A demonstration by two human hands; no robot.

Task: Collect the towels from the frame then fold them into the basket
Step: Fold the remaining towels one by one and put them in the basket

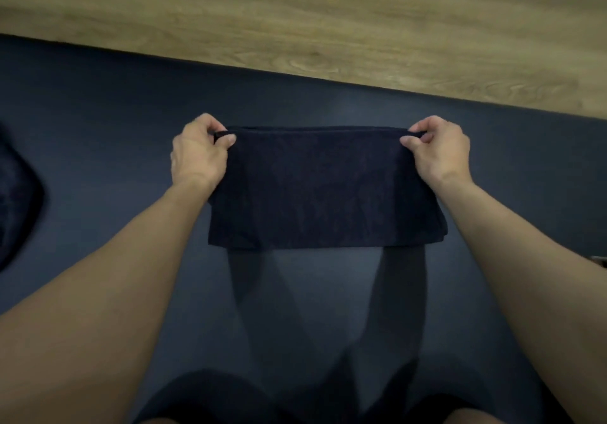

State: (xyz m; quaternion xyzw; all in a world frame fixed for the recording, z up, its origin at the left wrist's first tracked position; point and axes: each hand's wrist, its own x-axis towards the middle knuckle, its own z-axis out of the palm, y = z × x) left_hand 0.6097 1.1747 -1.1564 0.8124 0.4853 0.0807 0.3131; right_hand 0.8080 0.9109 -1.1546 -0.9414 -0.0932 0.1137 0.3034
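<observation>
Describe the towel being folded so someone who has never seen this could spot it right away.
Start at the dark blue-grey surface below the wooden floor. Near its middle is a dark navy towel, a wide folded rectangle. Unlike the dark cloth at the surface's left edge, it is pinched at both top corners by the left hand and right hand.

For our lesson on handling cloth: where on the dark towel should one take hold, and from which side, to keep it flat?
Take the dark towel by its two top corners, coming in from the outer ends. The left hand and right hand pinch there, and the top edge runs straight between them, so the folded cloth spreads as a flat rectangle.
</observation>
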